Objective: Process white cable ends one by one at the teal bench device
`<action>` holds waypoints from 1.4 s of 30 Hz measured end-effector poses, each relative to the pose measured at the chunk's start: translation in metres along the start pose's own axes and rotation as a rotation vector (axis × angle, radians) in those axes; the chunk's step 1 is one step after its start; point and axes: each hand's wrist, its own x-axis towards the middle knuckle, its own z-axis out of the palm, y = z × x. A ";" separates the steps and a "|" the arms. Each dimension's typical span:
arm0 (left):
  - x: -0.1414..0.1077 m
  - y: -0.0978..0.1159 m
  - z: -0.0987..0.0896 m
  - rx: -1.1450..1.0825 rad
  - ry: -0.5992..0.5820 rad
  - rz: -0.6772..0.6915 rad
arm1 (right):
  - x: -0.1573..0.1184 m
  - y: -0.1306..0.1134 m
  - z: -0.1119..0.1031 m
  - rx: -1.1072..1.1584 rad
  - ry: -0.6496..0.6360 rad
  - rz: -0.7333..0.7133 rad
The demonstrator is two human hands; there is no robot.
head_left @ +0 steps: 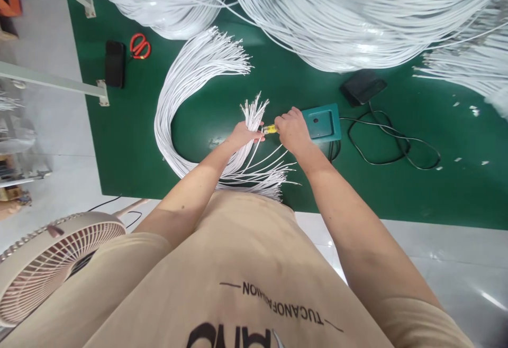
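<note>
Green tabletop, 1, carrying most of this lot. Heaped white wire coils along its far side. Beige electric fan, 1, beside the person. White wire bundle, 1, curved in a C, its far ends splayed on the table; of the near ends, some are gathered upright in the left hand, others trail loose by the person's shirt. Teal unit with recessed top, 1, behind the right hand. Hands, 2: left clasping the gathered strands; right closed round the final item below. Black box, 1. Black case, 1, near red-handled scissors, 1 pair. Yellow piece, 1, against the gathered strands, type unclear. Condition: seemingly partway through handling; finished and remaining wires cannot be counted apart.
</note>
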 end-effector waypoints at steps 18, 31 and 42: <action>0.007 -0.003 0.002 0.297 0.076 -0.025 | -0.019 0.004 -0.002 -0.038 0.174 0.177; -0.005 -0.001 -0.015 0.063 0.020 0.053 | -0.030 0.004 -0.005 0.064 0.271 0.319; -0.039 0.009 -0.024 0.033 -0.103 0.182 | -0.030 -0.061 -0.001 0.469 0.352 0.312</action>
